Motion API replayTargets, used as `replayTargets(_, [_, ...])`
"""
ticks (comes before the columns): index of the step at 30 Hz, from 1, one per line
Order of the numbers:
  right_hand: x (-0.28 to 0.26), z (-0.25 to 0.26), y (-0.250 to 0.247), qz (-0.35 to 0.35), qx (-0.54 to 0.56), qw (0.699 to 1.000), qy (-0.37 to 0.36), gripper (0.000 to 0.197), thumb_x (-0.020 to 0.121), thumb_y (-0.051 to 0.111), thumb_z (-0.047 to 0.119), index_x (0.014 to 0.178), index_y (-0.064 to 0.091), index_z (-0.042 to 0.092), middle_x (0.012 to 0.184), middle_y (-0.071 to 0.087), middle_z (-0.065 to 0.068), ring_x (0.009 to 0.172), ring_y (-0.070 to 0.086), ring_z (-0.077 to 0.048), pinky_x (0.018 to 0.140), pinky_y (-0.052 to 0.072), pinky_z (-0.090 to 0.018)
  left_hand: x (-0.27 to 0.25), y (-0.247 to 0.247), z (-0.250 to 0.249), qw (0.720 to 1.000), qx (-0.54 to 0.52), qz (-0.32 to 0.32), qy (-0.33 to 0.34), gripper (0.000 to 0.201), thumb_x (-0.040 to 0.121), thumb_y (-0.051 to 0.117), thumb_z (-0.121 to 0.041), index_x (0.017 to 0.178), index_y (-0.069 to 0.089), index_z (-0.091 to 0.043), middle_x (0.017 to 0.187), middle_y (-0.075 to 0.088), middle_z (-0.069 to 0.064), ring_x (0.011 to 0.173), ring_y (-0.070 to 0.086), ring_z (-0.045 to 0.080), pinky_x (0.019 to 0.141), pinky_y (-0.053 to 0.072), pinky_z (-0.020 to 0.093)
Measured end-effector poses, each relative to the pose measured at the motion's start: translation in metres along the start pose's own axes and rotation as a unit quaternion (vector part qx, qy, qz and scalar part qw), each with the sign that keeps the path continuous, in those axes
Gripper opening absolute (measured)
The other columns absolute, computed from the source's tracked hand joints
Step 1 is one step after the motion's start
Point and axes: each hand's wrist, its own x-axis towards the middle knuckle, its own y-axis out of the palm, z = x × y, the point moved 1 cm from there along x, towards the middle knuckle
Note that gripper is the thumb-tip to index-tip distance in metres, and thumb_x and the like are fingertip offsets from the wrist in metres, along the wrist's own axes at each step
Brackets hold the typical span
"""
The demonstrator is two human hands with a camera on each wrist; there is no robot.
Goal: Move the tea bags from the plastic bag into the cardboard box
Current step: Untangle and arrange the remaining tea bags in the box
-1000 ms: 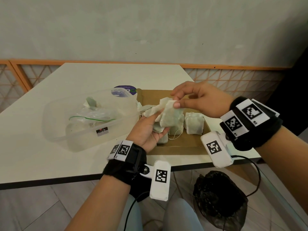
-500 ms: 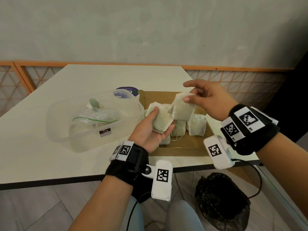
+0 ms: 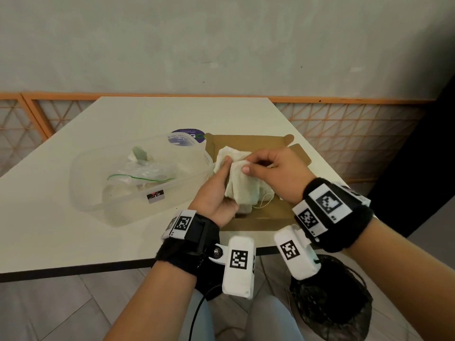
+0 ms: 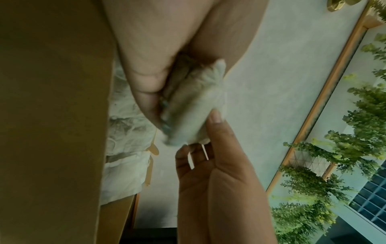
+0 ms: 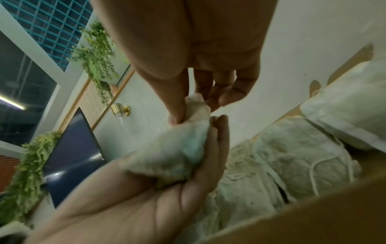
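Observation:
My left hand [image 3: 222,179] holds a bunch of white tea bags [image 3: 242,187] just above the open brown cardboard box [image 3: 248,142]. The right hand [image 3: 248,164] pinches the upper edge of the top bag in that bunch. In the right wrist view, thumb and fingers of the right hand [image 5: 194,105] close on the tea bag [image 5: 179,148], which lies in my left palm. More tea bags [image 5: 292,156] lie in the box below. The crumpled plastic bag [image 3: 141,172] with a green zip line sits in a clear tub [image 3: 110,205] to the left.
A purple round sticker [image 3: 188,136] shows on the white table [image 3: 73,148] behind the tub. The table's front edge runs just under my wrists. A black mesh bag [image 3: 332,303] sits on the floor below. An orange lattice railing [image 3: 344,124] stands behind the table.
The right hand had lifted one tea bag away over the box; now it is back at the bunch in my left hand and pinches the top bag. Both hands sit lower.

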Motion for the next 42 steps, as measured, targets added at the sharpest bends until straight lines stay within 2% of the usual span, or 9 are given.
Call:
replayTargets(5, [0.012,-0.012,0.002,-0.1,-0.013,0.995,0.015,0.018,0.084,0.066,0.027,0.096,0.071,0.014,0.084,0.068,0.003,0.08,0.062,-0.012,0.074,0.048,-0.022,0.0,-0.002,-0.001,1.0,0.011,-0.004,0.003,0.052,0.095,0.041,-0.046,0.13,0.052,-0.008,0.113,0.066,0.013,0.1,0.065,0.022,0.076,0.059,0.036])
replayTargets(9, [0.017,-0.017,0.004,-0.108,-0.027,0.993,0.024,0.02,0.083,0.067,0.029,0.093,0.07,0.013,0.074,0.062,0.007,0.071,0.056,-0.009,0.07,0.044,-0.025,0.001,-0.001,0.001,0.999,0.045,0.013,0.003,0.052,0.094,0.044,-0.044,0.131,0.052,-0.008,0.108,0.066,0.01,0.096,0.065,0.018,0.068,0.058,0.028])
replayTargets(13, [0.019,-0.013,0.002,-0.046,-0.07,0.996,0.038,0.034,0.078,0.071,0.034,0.103,0.066,0.012,0.09,0.066,0.001,0.083,0.06,-0.015,0.077,0.048,-0.028,0.004,-0.003,0.003,0.999,0.037,0.0,0.008,0.035,0.097,0.047,-0.033,0.119,0.056,-0.008,0.094,0.069,0.007,0.08,0.068,0.013,0.061,0.057,0.023])
replayTargets(19, [0.022,-0.013,-0.009,-0.05,-0.012,0.998,0.036,0.016,0.076,0.074,0.017,0.09,0.067,0.012,0.074,0.059,0.001,0.063,0.051,-0.004,0.055,0.038,-0.003,0.003,-0.003,0.002,1.0,-0.009,0.001,0.003,0.044,0.096,0.045,-0.039,0.126,0.053,-0.008,0.105,0.068,0.011,0.089,0.068,0.019,0.066,0.059,0.029])
replayTargets(24, [0.029,-0.016,-0.015,-0.06,0.029,0.996,0.057,0.012,0.074,0.076,0.017,0.08,0.066,0.018,0.072,0.06,0.002,0.063,0.053,-0.006,0.063,0.04,-0.017,0.001,-0.004,-0.003,0.999,-0.019,0.01,-0.048,0.042,0.095,0.043,-0.043,0.119,0.059,-0.012,0.108,0.067,0.012,0.098,0.064,0.024,0.076,0.056,0.036])
replayTargets(29, [0.033,-0.015,-0.028,-0.076,0.006,0.996,0.039,0.015,0.076,0.074,0.018,0.074,0.062,0.028,0.069,0.059,0.005,0.063,0.051,-0.007,0.061,0.04,-0.018,0.001,-0.004,-0.001,0.999,0.018,0.012,-0.05,0.027,0.096,0.043,-0.025,0.115,0.057,-0.012,0.103,0.065,0.011,0.085,0.065,0.023,0.056,0.055,0.023])
replayTargets(32, [0.034,-0.015,-0.033,-0.083,0.01,0.996,0.027,0.013,0.076,0.075,0.019,0.076,0.066,0.029,0.069,0.06,0.005,0.064,0.052,-0.006,0.064,0.042,-0.018,0.002,-0.003,0.002,0.999,0.021,0.015,-0.032,0.02,0.097,0.043,-0.016,0.107,0.06,-0.011,0.095,0.069,0.01,0.074,0.068,0.019,0.055,0.055,0.021])
replayTargets(38, [0.035,-0.013,-0.03,-0.091,0.001,0.996,0.014,0.014,0.076,0.075,0.019,0.072,0.068,0.031,0.069,0.062,0.008,0.065,0.054,-0.005,0.07,0.046,-0.024,0.003,-0.001,0.001,0.999,0.03,0.0,-0.029,0.039,0.092,0.053,-0.035,0.122,0.058,-0.01,0.112,0.065,0.014,0.1,0.062,0.025,0.064,0.058,0.025])
replayTargets(42, [0.039,-0.015,-0.025,-0.106,-0.006,0.994,0.041,0.01,0.076,0.073,0.029,0.076,0.064,0.032,0.068,0.058,0.007,0.065,0.055,-0.009,0.071,0.047,-0.03,0.003,-0.002,0.002,0.999,0.026,0.009,-0.018,0.018,0.095,0.052,-0.014,0.107,0.06,-0.005,0.096,0.069,0.013,0.079,0.069,0.019,0.063,0.058,0.023])
